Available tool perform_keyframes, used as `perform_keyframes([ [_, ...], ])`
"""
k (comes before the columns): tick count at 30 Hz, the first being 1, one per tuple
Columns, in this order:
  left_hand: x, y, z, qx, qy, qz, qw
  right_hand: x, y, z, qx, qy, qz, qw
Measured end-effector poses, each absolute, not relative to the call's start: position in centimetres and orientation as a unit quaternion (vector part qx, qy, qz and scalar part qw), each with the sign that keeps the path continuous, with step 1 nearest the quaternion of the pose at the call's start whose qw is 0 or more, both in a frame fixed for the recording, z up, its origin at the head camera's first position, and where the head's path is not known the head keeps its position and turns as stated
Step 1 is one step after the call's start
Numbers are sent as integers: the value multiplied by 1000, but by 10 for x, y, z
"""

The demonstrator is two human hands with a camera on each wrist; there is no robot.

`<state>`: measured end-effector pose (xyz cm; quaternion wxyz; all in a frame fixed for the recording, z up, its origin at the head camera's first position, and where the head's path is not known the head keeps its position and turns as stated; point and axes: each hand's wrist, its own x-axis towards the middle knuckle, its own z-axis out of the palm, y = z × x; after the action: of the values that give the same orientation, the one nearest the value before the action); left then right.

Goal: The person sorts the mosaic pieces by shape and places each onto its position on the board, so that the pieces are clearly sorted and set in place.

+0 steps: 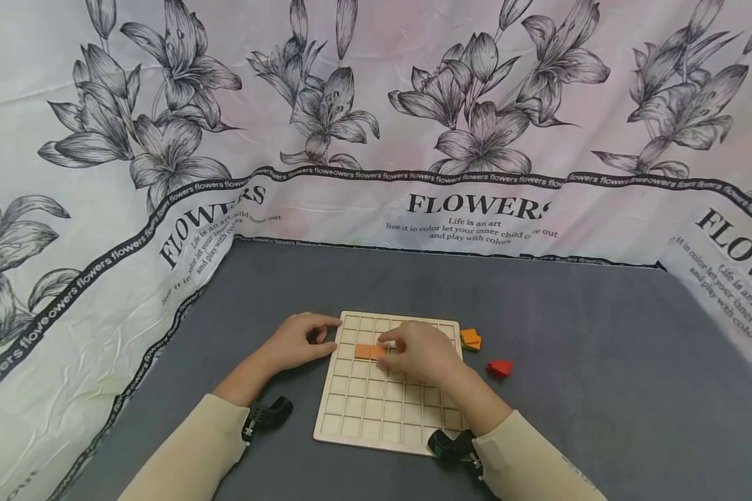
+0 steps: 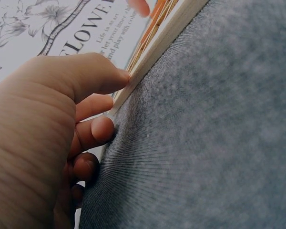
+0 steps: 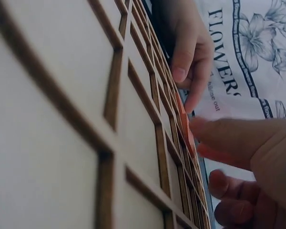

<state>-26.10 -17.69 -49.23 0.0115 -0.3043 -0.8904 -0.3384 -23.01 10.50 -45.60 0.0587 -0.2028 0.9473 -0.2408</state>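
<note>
Two orange tiles [image 1: 363,351] lie side by side in the grid board [image 1: 351,405] on the counter [image 1: 576,362], the pair's long axis running left–right, between the two hands. Right hand [image 1: 423,353] is the nearer: the tiles lie to the left of its palm, thumb and forefinger set about the right-hand tile on its near and far sides, though whether they pinch it I cannot tell. Left hand [image 1: 297,342] holds no tile, its thumb and forefinger spread and touching the board's left edge; loose orange pieces [image 1: 471,338] and red pieces [image 1: 500,368] lie beyond the right edge.
</note>
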Motion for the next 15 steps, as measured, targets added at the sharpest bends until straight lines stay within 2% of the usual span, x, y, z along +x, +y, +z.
perform_keyframes([
  [4, -261, -178, -494, -302, -891, -340, 13, -232, 103, -456, -217, 952, -210, 58],
  [10, -261, -176, -492, -300, -889, -346, 11, -228, 105, -452, -259, 958, -126, 11],
  [15, -261, -175, -491, -302, -889, -343, 11, -229, 122, -435, -249, 956, -156, 19],
])
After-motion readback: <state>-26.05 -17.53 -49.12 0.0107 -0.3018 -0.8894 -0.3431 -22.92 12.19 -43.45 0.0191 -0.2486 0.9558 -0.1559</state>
